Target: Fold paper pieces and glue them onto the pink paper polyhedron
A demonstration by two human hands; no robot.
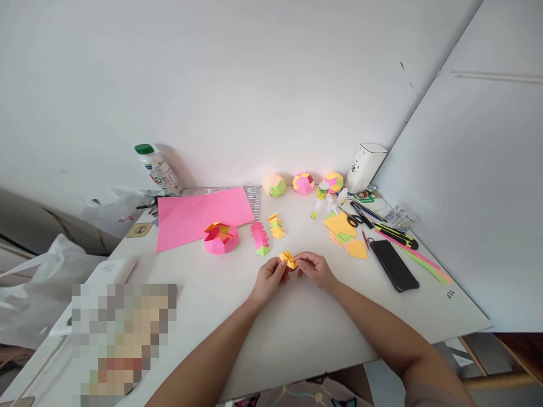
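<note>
Near the front middle of the table, my left hand pinches a small orange folded-paper piece from its left side. My right hand is closed at the right edge of the same piece, its fingertips pressed to the paper. The underside of the piece is hidden by my fingers. Just beyond my hands lie a row of pink folded units ending in a green one and a shorter row of orange and green units. To their left stands a pink, open-topped paper ball with orange inside.
Three finished paper balls line the wall. A pink sheet lies at left, near a green-capped bottle. On the right are loose paper squares, scissors, a black phone, a cutter and a white container.
</note>
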